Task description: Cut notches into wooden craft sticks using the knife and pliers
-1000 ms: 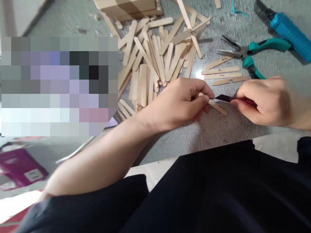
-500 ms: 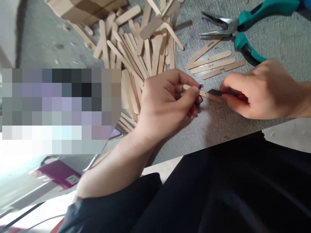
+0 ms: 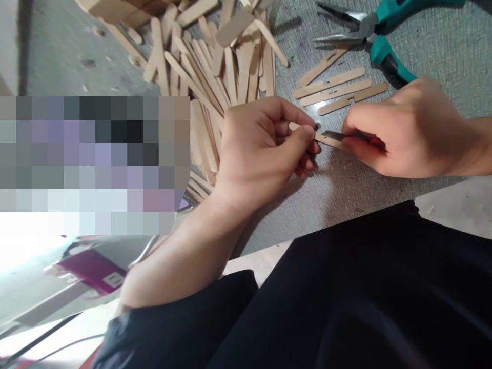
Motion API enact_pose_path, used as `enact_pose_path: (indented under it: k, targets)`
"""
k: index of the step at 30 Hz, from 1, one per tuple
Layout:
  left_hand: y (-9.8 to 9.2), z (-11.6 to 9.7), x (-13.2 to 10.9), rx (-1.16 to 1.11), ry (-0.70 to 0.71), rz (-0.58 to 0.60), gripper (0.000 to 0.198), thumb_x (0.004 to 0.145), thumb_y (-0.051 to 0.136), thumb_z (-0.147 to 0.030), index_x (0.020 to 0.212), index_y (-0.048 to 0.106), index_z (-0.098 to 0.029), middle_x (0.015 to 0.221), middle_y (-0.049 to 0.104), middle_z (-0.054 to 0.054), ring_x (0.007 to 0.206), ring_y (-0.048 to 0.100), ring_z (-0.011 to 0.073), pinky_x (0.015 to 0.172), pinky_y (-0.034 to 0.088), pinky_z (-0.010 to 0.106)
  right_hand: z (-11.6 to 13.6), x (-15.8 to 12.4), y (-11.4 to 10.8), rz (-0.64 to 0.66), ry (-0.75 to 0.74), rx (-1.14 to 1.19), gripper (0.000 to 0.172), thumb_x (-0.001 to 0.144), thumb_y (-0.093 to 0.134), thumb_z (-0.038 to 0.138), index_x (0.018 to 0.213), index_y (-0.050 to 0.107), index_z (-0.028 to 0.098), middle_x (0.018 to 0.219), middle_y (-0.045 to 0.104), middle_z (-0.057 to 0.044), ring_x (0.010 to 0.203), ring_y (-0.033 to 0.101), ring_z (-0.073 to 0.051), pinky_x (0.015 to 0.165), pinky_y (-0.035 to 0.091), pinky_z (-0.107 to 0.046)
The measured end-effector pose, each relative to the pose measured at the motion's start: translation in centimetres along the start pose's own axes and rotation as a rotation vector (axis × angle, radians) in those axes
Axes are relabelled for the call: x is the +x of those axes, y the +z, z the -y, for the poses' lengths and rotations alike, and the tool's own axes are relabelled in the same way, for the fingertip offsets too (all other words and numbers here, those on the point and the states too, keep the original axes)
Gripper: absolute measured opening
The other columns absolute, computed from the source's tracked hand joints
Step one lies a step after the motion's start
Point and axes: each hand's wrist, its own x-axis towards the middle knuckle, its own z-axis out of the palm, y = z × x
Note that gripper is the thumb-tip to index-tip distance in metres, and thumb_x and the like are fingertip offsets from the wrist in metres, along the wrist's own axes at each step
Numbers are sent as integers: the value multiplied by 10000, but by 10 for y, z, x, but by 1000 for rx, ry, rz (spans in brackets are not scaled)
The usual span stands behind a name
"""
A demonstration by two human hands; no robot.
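My left hand (image 3: 265, 148) pinches a flat wooden craft stick (image 3: 323, 139) between thumb and fingers, holding it down on the grey mat (image 3: 346, 189). My right hand (image 3: 407, 128) is closed round a small knife (image 3: 340, 136) with a red handle. Its blade lies against the stick, just right of my left thumb. The knife's handle is mostly hidden inside my fist.
A heap of loose craft sticks (image 3: 215, 72) lies beyond my left hand, with several notched sticks (image 3: 338, 89) set apart to the right. Teal-handled pliers (image 3: 376, 36) rest at the top right. A stacked stick block (image 3: 115, 7) sits top left. A blurred-out patch (image 3: 94, 164) covers the left.
The view has shifted, so everything sits higher and further left in frame. Both hands stay on the stick and knife; the blade has edged a little closer to my left thumb.
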Motion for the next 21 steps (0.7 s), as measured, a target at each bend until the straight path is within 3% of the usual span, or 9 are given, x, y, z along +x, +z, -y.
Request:
enact_pose_path:
  k: [7,12,14,16,18,21]
  targets:
    - [0,-5,0,3,-31,-4,138,921,790,-102,882,710,-207,663,761,-23,483,664,104,417,529,192,4,-2,-1,16,2,-46,267,1118,480,326,918,652,286,602,390,35,567,396,-182,582,271,-391]
    - [0,1,-3,38,10,17,136,994,749,-117,932,699,-227,715,771,-17,533,691,113,476,574,220,6,-3,-4,-138,-90,-18,365,1069,549,291,706,553,252,527,232,34,520,228,-151,570,173,-377]
    - [2,9,-8,103,84,-8,104,1056,722,-168,996,695,-248,791,797,-18,599,719,116,543,606,235,10,-4,-8,-123,-81,44,471,1099,565,314,640,496,233,504,185,35,512,160,-136,581,173,-370]
    - [4,19,-15,226,202,-70,64,1109,697,-236,1054,682,-266,850,807,-27,664,736,119,615,622,250,15,-4,-12,-56,-56,107,544,1160,537,359,632,537,228,494,232,34,515,143,-130,596,205,-380]
    - [5,28,-23,436,361,-146,61,1106,723,-255,1071,673,-266,842,789,-35,723,761,142,715,652,293,19,-5,-14,10,-59,139,514,1184,505,358,709,663,239,506,321,29,521,177,-138,604,231,-396]
    - [3,38,-33,711,584,-214,102,1060,739,-168,1091,703,-257,925,831,5,775,793,195,727,637,354,20,-7,-11,71,-68,133,406,1150,501,247,837,761,243,543,391,15,557,235,-159,598,242,-406]
